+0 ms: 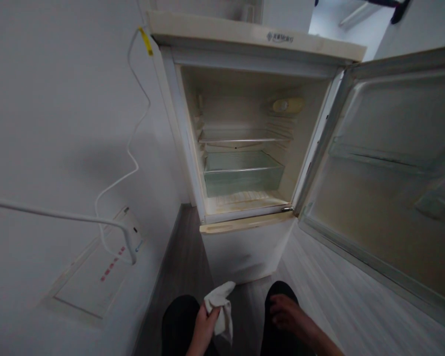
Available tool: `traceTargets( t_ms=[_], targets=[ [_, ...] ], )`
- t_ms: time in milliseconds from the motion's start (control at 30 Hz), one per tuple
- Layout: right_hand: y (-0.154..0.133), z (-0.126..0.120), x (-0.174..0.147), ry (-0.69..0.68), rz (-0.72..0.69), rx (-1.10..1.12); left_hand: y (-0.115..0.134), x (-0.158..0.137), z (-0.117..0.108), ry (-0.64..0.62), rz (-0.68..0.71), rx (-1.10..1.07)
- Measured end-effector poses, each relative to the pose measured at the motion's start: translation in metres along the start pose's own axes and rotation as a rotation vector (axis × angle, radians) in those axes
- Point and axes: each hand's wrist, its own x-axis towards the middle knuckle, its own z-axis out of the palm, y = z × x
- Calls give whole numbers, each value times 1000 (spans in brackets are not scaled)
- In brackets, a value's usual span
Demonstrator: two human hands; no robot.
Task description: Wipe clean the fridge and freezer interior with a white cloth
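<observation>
My left hand (204, 327) is closed around a crumpled white cloth (222, 301), whose loose end hangs down beside my left knee. At my right knee is my right hand (286, 314), its fingers loosely bent and slightly apart, with nothing visible in them. In front of me stands a white refrigerator (244, 249) with its upper compartment exposed. Inside are a glass shelf (241, 137) and, below it, a clear greenish crisper drawer (244, 182). Yellowish stains mark the compartment floor (252, 199). Neither hand touches the refrigerator.
The refrigerator door (389, 198) is swung wide to the right, with clear door racks (378, 157). A white cord (135, 129) runs along the left wall to a panel (100, 272). Grey wood-look floor (319, 277) surrounds the refrigerator's base.
</observation>
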Motion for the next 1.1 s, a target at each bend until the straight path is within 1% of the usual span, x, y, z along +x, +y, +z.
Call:
traceTargets(
  t_ms=[33,67,100,133,167,233,300,333,400,467,533,600,667,767,833,900,1000,1067,1100],
  targets=[
    [20,23,-1,-98,72,-170,12,-3,9,-63,-2,-135],
    [38,45,-2,-227,79,-317,25,-6,18,-129,-9,-244],
    [51,65,-2,-357,45,-441,37,-11,25,-195,-19,-321],
    [61,81,-2,-435,-52,-513,48,-15,32,-243,-23,-372],
    [67,94,-1,-470,-143,-556,57,-20,37,-279,-26,-406],
    [68,110,5,-428,-301,-600,70,-28,41,-312,-18,-443],
    [60,114,12,-370,-383,-632,76,-32,37,-320,20,-445],
    [54,112,14,-374,-407,-642,77,-33,33,-321,53,-435],
    [42,106,18,-422,-423,-642,78,-33,25,-314,126,-387],
    [31,99,17,-447,-401,-642,78,-31,17,-269,167,-323],
    [21,96,13,-433,-391,-673,79,-30,11,-205,176,-286],
    [13,97,6,-422,-438,-737,82,-29,6,-170,192,-311],
    [6,101,-2,-439,-516,-827,88,-31,2,-200,240,-351],
    [-2,111,-14,-522,-579,-965,99,-38,-2,-336,370,-298],
    [-3,116,-17,-482,-577,-978,109,-45,-4,-428,440,-210],
    [-1,119,-15,-352,-561,-887,120,-52,-5,-464,466,-153],
    [4,117,-8,-154,-522,-742,133,-58,-3,-410,444,-151],
    [7,114,-6,-45,-568,-752,137,-57,-1,-353,396,-183],
    [7,113,-8,7,-624,-773,137,-55,0,-326,370,-207]
  ],
)
